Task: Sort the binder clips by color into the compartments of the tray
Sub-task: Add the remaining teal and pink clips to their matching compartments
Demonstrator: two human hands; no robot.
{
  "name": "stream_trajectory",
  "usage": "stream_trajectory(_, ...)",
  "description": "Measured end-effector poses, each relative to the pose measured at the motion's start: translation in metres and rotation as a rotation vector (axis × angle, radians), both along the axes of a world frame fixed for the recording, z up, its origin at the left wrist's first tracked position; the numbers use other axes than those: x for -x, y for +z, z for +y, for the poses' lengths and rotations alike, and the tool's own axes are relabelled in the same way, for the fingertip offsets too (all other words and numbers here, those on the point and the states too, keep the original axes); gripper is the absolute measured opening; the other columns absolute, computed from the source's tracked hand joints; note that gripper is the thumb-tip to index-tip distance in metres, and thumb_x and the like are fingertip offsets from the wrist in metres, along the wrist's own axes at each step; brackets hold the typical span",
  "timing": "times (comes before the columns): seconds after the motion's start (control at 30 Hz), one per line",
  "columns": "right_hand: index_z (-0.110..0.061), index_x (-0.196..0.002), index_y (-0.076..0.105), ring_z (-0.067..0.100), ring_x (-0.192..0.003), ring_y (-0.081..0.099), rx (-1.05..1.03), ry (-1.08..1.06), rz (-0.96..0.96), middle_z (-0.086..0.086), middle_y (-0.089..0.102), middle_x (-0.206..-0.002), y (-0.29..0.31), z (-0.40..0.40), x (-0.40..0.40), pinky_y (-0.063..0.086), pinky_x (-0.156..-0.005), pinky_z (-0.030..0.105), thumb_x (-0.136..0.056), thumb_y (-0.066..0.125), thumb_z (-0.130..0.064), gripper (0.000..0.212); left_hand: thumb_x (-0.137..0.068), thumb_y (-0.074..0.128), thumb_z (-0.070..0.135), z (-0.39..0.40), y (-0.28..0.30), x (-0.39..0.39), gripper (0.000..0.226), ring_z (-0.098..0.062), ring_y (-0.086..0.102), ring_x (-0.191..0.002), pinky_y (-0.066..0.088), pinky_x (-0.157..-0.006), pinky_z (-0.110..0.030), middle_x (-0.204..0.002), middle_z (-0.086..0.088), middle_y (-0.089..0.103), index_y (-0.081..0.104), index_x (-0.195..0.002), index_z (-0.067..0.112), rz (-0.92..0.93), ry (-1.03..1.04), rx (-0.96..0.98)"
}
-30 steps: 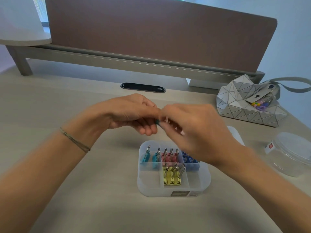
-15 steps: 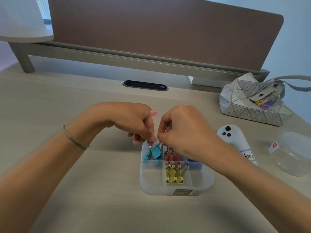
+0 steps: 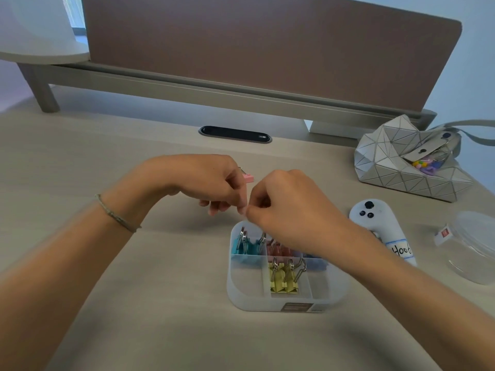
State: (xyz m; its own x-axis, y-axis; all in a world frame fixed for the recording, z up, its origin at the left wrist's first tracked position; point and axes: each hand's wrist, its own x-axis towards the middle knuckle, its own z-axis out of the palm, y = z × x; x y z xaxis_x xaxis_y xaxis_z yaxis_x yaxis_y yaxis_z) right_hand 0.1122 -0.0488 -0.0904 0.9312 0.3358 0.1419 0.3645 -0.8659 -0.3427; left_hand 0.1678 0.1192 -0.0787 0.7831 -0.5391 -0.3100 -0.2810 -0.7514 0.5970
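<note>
A frosted plastic tray [image 3: 289, 303] sits on the desk in front of me. Teal clips [image 3: 242, 243] fill its back-left compartment, pink clips [image 3: 277, 249] the back-middle, and bluish clips [image 3: 317, 261] the back-right, partly hidden by my right wrist. Yellow clips [image 3: 284, 277] lie in the front-middle compartment. The two front side compartments hold nothing. My left hand [image 3: 206, 180] hovers behind the tray, closed on a pink binder clip [image 3: 248, 178] that sticks out by the thumb. My right hand [image 3: 292, 207] is pinched shut beside the left fingertips, with nothing visible in it.
A silver geometric bag [image 3: 401, 162] with colourful items lies at the back right. A white controller [image 3: 375, 220] with a handwritten label and a clear lidded container [image 3: 474, 245] are right of the tray. A brown divider panel [image 3: 267, 49] and a cable slot [image 3: 235, 133] lie behind.
My right hand lowered a teal clip to the back-left compartment, then rose without it. The pink clip came into view in my left hand.
</note>
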Motion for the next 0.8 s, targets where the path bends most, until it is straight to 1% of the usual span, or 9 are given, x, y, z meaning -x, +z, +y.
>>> stream_trajectory(0.1, -0.018, -0.080, 0.081, 0.015, -0.070, 0.069, -0.005, -0.003, 0.071, -0.001, 0.075, -0.074, 0.006, -0.010, -0.008, 0.061, -0.070, 0.040, -0.086, 0.064, -0.019, 0.018, -0.093, 0.063, 0.015, -0.002, 0.002, 0.003, 0.022, -0.013, 0.051, -0.051, 0.045, -0.056, -0.024, -0.059, -0.001, 0.061, 0.081, -0.084, 0.023, 0.021, -0.059, -0.056)
stream_trajectory(0.17, -0.019, -0.084, 0.083, 0.008, -0.067, 0.069, -0.010, 0.042, 0.169, -0.005, 0.077, -0.073, 0.008, -0.014, -0.009, 0.061, -0.067, 0.031, -0.087, 0.064, -0.014, 0.020, -0.093, 0.064, 0.017, -0.006, 0.005, 0.005, 0.020, -0.009, 0.053, -0.049, 0.048, -0.060, -0.025, -0.061, 0.001, 0.062, 0.082, -0.090, 0.023, -0.033, -0.058, -0.081)
stream_trajectory(0.3, -0.021, -0.091, 0.083, 0.002, -0.069, 0.068, -0.011, 0.120, 0.271, -0.008, 0.079, -0.079, 0.010, -0.013, -0.006, 0.054, -0.061, 0.019, -0.090, 0.060, -0.014, 0.024, -0.093, 0.058, 0.012, -0.010, 0.012, 0.007, 0.022, -0.007, 0.069, -0.051, 0.054, -0.060, -0.025, -0.057, 0.007, 0.067, 0.077, -0.088, 0.022, -0.130, 0.013, -0.116)
stream_trajectory(0.37, -0.018, -0.089, 0.082, 0.008, -0.081, 0.070, 0.046, 0.143, 0.314, -0.001, 0.080, -0.089, 0.008, -0.010, -0.005, 0.059, -0.070, 0.029, -0.088, 0.055, -0.016, 0.028, -0.094, 0.052, 0.009, -0.008, 0.010, 0.005, 0.026, -0.010, 0.072, -0.054, 0.052, -0.054, -0.023, -0.059, 0.006, 0.070, 0.074, -0.089, 0.022, -0.126, 0.065, -0.171)
stream_trajectory(0.43, -0.012, -0.093, 0.079, 0.023, -0.092, 0.069, 0.155, 0.165, 0.362, 0.010, 0.078, -0.103, 0.005, -0.006, -0.003, 0.059, -0.079, 0.045, -0.088, 0.047, -0.018, 0.033, -0.092, 0.049, 0.006, -0.004, 0.005, 0.000, 0.029, -0.009, 0.071, -0.053, 0.057, -0.064, -0.028, -0.060, 0.006, 0.070, 0.073, -0.088, 0.022, -0.151, 0.126, -0.208)
stream_trajectory(0.5, -0.006, -0.101, 0.076, 0.031, -0.097, 0.066, 0.261, 0.191, 0.382, 0.017, 0.073, -0.112, 0.005, -0.001, -0.001, 0.057, -0.083, 0.047, -0.089, 0.043, -0.017, 0.037, -0.089, 0.047, 0.003, 0.003, -0.001, -0.006, 0.033, -0.007, 0.069, -0.050, 0.055, -0.069, -0.028, -0.062, 0.007, 0.070, 0.073, -0.087, 0.022, -0.187, 0.182, -0.233)
stream_trajectory(0.57, -0.003, -0.106, 0.074, 0.034, -0.102, 0.065, 0.280, 0.205, 0.398, 0.020, 0.072, -0.113, 0.006, -0.001, -0.002, 0.056, -0.087, 0.048, -0.087, 0.042, -0.017, 0.039, -0.088, 0.046, 0.002, 0.007, -0.007, -0.011, 0.034, -0.009, 0.069, -0.052, 0.051, -0.065, -0.025, -0.066, 0.006, 0.070, 0.073, -0.087, 0.022, -0.200, 0.210, -0.260)
stream_trajectory(0.73, -0.012, -0.107, 0.078, 0.023, -0.103, 0.069, 0.172, 0.209, 0.419, 0.007, 0.077, -0.110, 0.011, -0.005, 0.000, 0.056, -0.091, 0.044, -0.090, 0.044, -0.016, 0.038, -0.092, 0.058, 0.017, 0.011, -0.029, -0.028, 0.015, -0.021, 0.060, -0.084, 0.046, -0.074, -0.029, -0.088, 0.002, 0.063, 0.071, -0.088, 0.026, -0.349, 0.306, -0.243)
stream_trajectory(0.8, -0.019, -0.107, 0.079, 0.009, -0.100, 0.070, 0.045, 0.181, 0.408, -0.005, 0.079, -0.102, 0.018, -0.011, -0.003, 0.054, -0.094, 0.032, -0.094, 0.047, -0.013, 0.035, -0.090, 0.060, 0.019, 0.013, -0.042, -0.036, 0.015, -0.023, 0.059, -0.095, 0.048, -0.078, -0.033, -0.105, -0.001, 0.065, 0.070, -0.097, 0.029, -0.473, 0.369, -0.216)
